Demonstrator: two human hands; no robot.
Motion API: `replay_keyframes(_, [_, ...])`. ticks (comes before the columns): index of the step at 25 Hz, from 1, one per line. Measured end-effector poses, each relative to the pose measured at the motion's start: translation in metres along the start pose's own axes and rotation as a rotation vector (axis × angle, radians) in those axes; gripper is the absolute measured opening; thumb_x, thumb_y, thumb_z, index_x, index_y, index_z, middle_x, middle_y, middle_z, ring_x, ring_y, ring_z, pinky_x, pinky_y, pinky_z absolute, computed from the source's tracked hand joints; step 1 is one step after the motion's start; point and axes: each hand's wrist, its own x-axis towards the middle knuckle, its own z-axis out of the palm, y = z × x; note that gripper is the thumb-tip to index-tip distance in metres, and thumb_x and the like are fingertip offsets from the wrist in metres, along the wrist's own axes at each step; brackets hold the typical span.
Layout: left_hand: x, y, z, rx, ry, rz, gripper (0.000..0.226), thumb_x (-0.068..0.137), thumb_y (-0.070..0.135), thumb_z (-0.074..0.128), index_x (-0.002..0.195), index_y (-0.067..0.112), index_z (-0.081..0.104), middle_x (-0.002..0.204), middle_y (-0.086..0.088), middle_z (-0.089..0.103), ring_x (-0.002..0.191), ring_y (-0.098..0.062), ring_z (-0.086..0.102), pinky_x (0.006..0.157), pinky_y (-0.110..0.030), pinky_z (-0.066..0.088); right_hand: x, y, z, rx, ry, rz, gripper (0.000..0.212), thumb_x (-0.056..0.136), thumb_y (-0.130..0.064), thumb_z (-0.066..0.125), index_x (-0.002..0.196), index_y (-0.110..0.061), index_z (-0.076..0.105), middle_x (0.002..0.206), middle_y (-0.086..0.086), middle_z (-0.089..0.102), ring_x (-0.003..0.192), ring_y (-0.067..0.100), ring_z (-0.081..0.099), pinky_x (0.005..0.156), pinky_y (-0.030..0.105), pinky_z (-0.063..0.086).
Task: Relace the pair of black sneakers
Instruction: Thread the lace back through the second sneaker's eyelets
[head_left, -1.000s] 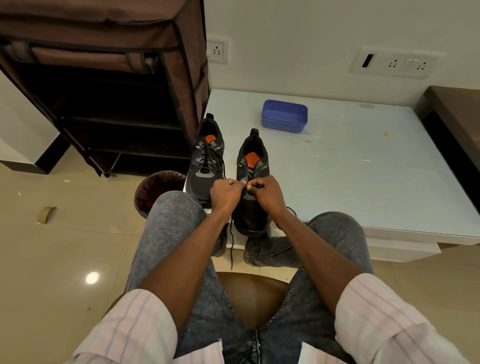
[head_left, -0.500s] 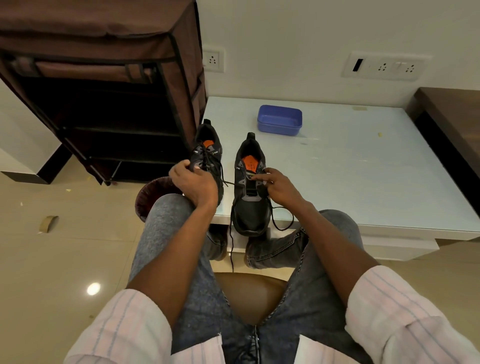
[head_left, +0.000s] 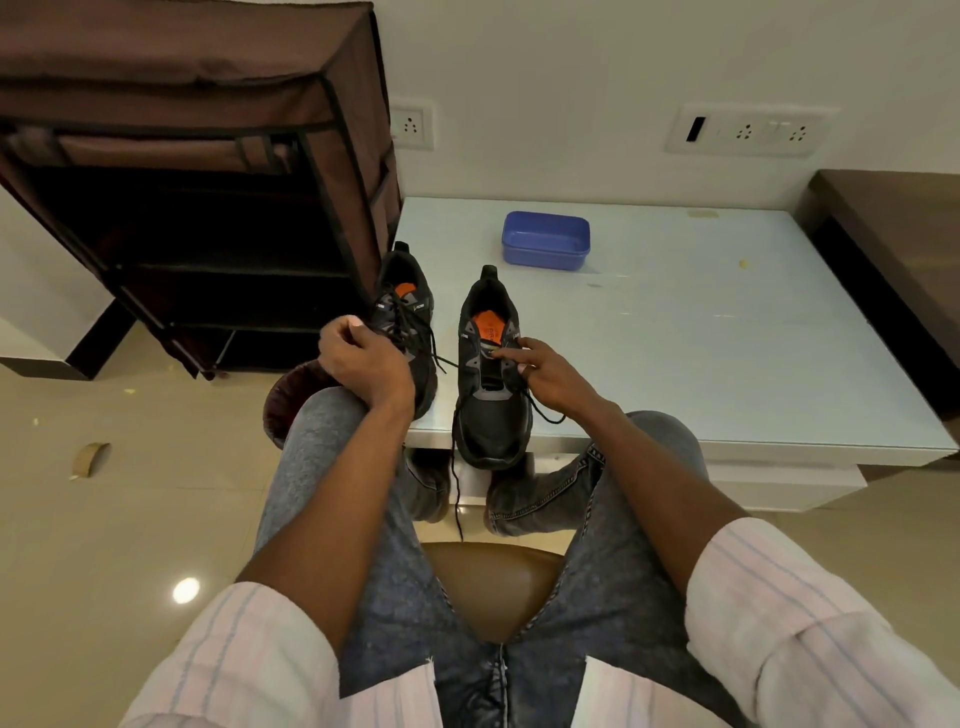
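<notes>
Head view:
Right sneaker (head_left: 491, 395): stood at the near edge of the table (head_left: 727, 332), toe overhanging.
Right hand (head_left: 553, 371): fingers pinched on the lace at its eyelets.
Left hand (head_left: 363, 364): fingers curled; whether lace is held cannot be told.
Left sneaker (head_left: 410, 317): laced, beside it.

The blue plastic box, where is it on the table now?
In the head view the blue plastic box sits on the white table toward its far side, close to the wall, beyond the right-hand black sneaker and apart from it.
</notes>
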Motion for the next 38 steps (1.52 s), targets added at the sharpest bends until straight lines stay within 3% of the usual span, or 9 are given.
replay_keyframes(4, [-0.020, -0.015, 0.003, 0.558, -0.510, 0.554, 0.031, 0.090, 0.011, 0.060, 0.121, 0.009, 0.062, 0.120, -0.010, 0.064, 0.121, -0.028, 0.051, 0.110, -0.042, 0.036, -0.002, -0.004, 0.001, 0.048, 0.013, 0.017, 0.044, 0.102, 0.000, 0.036, 0.132, -0.019, 0.063, 0.154, 0.008, 0.035, 0.138, 0.024, 0.037, 0.098, 0.012, 0.027])
replay_keyframes(7, [-0.033, -0.033, 0.006, 0.740, -0.951, 0.536, 0.020, 0.097, 0.027, 0.057, 0.101, 0.015, 0.072, 0.095, -0.006, 0.072, 0.099, -0.027, 0.062, 0.100, -0.047, 0.043, -0.005, -0.005, 0.001, 0.082, 0.024, 0.007, 0.043, 0.102, 0.000, 0.037, 0.132, -0.017, 0.062, 0.152, 0.009, 0.037, 0.137, 0.024, 0.038, 0.096, 0.010, 0.027])
replay_keyframes(12, [-0.009, -0.013, 0.004, 0.059, -0.118, 0.014, 0.018, 0.098, 0.013, 0.051, 0.098, 0.004, 0.066, 0.097, -0.015, 0.066, 0.095, -0.032, 0.060, 0.085, -0.046, 0.051, -0.007, -0.005, 0.000, 0.086, 0.013, -0.010, 0.041, 0.103, -0.001, 0.037, 0.132, -0.015, 0.062, 0.151, 0.010, 0.039, 0.136, 0.025, 0.039, 0.099, 0.014, 0.028])
replay_keyframes(14, [-0.001, -0.008, 0.003, 0.075, -0.030, 0.028, 0.019, 0.095, 0.006, 0.050, 0.109, 0.000, 0.063, 0.108, -0.017, 0.063, 0.107, -0.033, 0.055, 0.094, -0.038, 0.045, -0.006, -0.004, 0.001, 0.079, 0.016, -0.016, 0.042, 0.103, 0.000, 0.037, 0.132, -0.015, 0.062, 0.150, 0.011, 0.039, 0.136, 0.025, 0.039, 0.099, 0.013, 0.027])
replay_keyframes(18, [-0.027, -0.025, 0.004, 0.620, -0.614, 0.571, 0.033, 0.089, 0.012, 0.060, 0.122, 0.010, 0.063, 0.116, -0.011, 0.065, 0.118, -0.027, 0.053, 0.109, -0.040, 0.035, -0.004, -0.002, 0.003, 0.065, 0.022, -0.014, 0.043, 0.102, 0.001, 0.036, 0.132, -0.016, 0.063, 0.150, 0.010, 0.040, 0.136, 0.025, 0.040, 0.101, 0.016, 0.029])
replay_keyframes(20, [-0.033, -0.033, 0.004, 0.788, -0.892, 0.596, 0.024, 0.096, 0.025, 0.058, 0.115, 0.014, 0.069, 0.107, -0.007, 0.070, 0.112, -0.027, 0.058, 0.107, -0.043, 0.036, -0.003, 0.000, 0.004, 0.065, 0.019, -0.014, 0.042, 0.103, -0.002, 0.036, 0.131, -0.017, 0.063, 0.149, 0.010, 0.040, 0.136, 0.025, 0.040, 0.103, 0.020, 0.031])
replay_keyframes(27, [-0.017, -0.018, 0.003, 0.247, -0.273, -0.073, 0.019, 0.089, 0.004, 0.052, 0.096, 0.003, 0.070, 0.100, -0.015, 0.069, 0.097, -0.029, 0.060, 0.085, -0.039, 0.049, 0.003, 0.010, 0.009, 0.033, 0.025, -0.028, 0.042, 0.102, 0.001, 0.037, 0.128, -0.017, 0.064, 0.143, 0.011, 0.044, 0.132, 0.027, 0.043, 0.107, 0.026, 0.035])
replay_keyframes(33, [-0.030, -0.044, 0.008, 0.742, -0.890, 0.480, 0.028, 0.093, 0.028, 0.059, 0.116, 0.017, 0.071, 0.108, -0.005, 0.071, 0.111, -0.026, 0.059, 0.101, -0.047, 0.043, 0.000, 0.009, 0.011, 0.000, 0.036, -0.019, 0.040, 0.102, -0.005, 0.041, 0.135, -0.018, 0.060, 0.149, 0.012, 0.040, 0.136, 0.027, 0.039, 0.108, 0.025, 0.031])
replay_keyframes(38, [-0.032, -0.041, 0.005, 0.721, -0.830, 0.361, 0.023, 0.097, 0.026, 0.058, 0.083, 0.014, 0.072, 0.089, -0.005, 0.072, 0.091, -0.025, 0.064, 0.093, -0.043, 0.047, 0.002, 0.012, 0.013, -0.017, 0.071, -0.021, 0.035, 0.103, -0.010, 0.042, 0.130, -0.021, 0.061, 0.142, 0.011, 0.046, 0.129, 0.029, 0.046, 0.106, 0.031, 0.037])
